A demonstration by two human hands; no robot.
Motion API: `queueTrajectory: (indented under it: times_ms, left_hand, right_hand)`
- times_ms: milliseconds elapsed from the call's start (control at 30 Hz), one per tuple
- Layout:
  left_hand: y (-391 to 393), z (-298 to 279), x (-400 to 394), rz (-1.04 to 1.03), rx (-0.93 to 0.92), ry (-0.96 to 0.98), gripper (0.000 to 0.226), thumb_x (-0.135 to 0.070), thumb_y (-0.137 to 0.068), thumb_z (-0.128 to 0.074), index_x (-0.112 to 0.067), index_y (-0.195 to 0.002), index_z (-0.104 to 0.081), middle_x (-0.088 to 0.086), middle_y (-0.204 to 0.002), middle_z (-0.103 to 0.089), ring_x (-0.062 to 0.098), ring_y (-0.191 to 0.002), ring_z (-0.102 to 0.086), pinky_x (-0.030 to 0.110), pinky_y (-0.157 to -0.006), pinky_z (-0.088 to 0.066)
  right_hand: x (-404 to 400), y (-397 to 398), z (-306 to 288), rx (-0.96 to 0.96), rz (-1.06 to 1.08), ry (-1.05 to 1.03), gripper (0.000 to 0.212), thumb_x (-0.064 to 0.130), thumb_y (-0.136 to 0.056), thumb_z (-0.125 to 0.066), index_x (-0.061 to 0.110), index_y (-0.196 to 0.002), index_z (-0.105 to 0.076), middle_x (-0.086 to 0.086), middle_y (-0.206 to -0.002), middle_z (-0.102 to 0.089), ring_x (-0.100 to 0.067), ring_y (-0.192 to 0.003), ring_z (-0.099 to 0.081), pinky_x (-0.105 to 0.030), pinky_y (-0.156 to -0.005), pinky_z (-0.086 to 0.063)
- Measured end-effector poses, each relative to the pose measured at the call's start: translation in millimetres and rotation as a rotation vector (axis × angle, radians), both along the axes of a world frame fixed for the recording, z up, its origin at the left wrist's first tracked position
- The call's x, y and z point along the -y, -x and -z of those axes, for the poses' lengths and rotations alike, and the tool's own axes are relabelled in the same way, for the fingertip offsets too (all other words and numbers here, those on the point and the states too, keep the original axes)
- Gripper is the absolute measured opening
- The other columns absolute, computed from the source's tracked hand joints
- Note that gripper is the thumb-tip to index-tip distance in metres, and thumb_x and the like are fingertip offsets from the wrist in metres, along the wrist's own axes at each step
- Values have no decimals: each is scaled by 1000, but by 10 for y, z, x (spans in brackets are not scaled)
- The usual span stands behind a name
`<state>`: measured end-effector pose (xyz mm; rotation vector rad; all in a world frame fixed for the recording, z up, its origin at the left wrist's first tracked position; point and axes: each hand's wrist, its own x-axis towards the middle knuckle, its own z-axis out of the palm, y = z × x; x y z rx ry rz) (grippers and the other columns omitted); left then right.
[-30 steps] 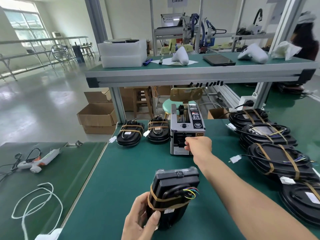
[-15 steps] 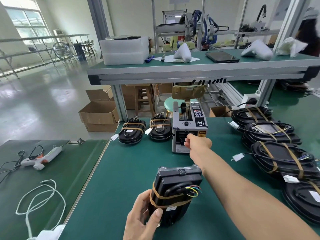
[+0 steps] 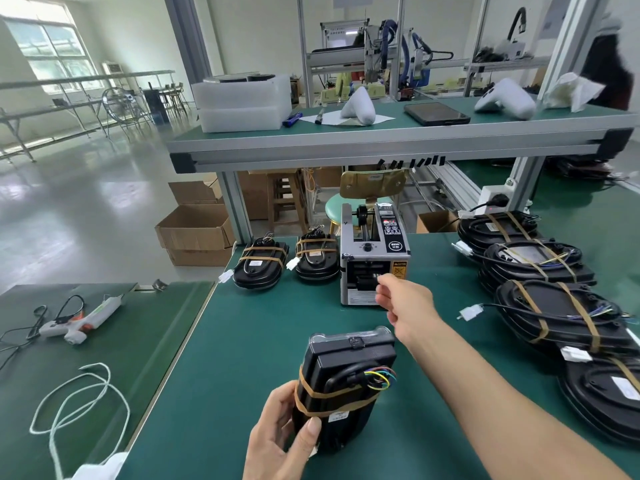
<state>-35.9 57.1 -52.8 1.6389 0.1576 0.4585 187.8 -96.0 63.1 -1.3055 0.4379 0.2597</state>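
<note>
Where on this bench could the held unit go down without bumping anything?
Widest bare mat lies between the two small banded units, the tape dispenser, the bench's left edge and the held unit in the left hand. Right side is crowded: stacked black units, trailing connector.

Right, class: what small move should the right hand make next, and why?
Probably draw back toward the black unit, gripped by the left hand: the right hand pinches at the outlet of the tape dispenser, though no strip shows clearly.
</note>
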Motion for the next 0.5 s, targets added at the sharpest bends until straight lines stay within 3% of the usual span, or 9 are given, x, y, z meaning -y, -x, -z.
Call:
queueTrajectory:
  times_ms: [100, 167, 233, 300, 367, 500]
  left_hand:
    - [1, 16, -3, 2, 17, -24, 53, -46, -85, -82, -30, -133, -67, 12, -119, -76, 24, -107, -74, 20, -92, -55]
    - [1, 25, -7, 1, 34, -29, 51, -40, -84, -81, -31, -132, -67, 12, -118, -76, 23, -105, -74, 19, -88, -56]
    - [3, 20, 0, -2, 49, -38, 50, -40, -83, -80, -33, -131, -67, 11, -118, -77, 21, -104, -75, 18, -88, -56]
    - [8, 12, 14, -13, 59, -42, 48, -41, -82, -80, -36, -128, -68, 10, -117, -77, 21, -104, -75, 17, -89, -56]
    - [11, 3, 24, -24, 65, -43, 47, -42, -81, -80, -38, -127, -69, 9, -118, -77, 21, -104, -75, 18, -90, -56]
    - [18, 1, 27, -29, 59, -58, 46, -43, -82, -80, -41, -126, -68, 8, -122, -77, 20, -109, -75, 18, -92, -56]
  right_hand:
    - [344, 519, -153, 115, -142, -75, 11, 33, -80, -77, 23, -77, -79, 5, -88, -79, -12, -89, -74, -34, -79, -45]
    - [480, 902, -305, 206, -258, -101, 27, 45, -67, -79, 24, -85, -82, 2, -105, -80, -10, -103, -74, -35, -87, -47]
    - [505, 1164, -391, 273, -341, -75, 40, 47, -63, -80, 19, -91, -82, 5, -111, -79, -8, -103, -72, -34, -94, -46]
    - [471, 1280, -368, 310, -360, -64, 23, 34, -72, -85, 14, -81, -79, 9, -112, -78, -8, -101, -71, -33, -100, -44]
    - [430, 1312, -309, 328, -346, -60, 17, 19, -83, -83, 15, -69, -75, 12, -114, -77, -5, -106, -71, -29, -98, -45]
    - [337, 1323, -248, 367, -300, -45, 18, 15, -85, -82, 9, -69, -76, 15, -116, -75, 4, -106, -69, -17, -83, -45]
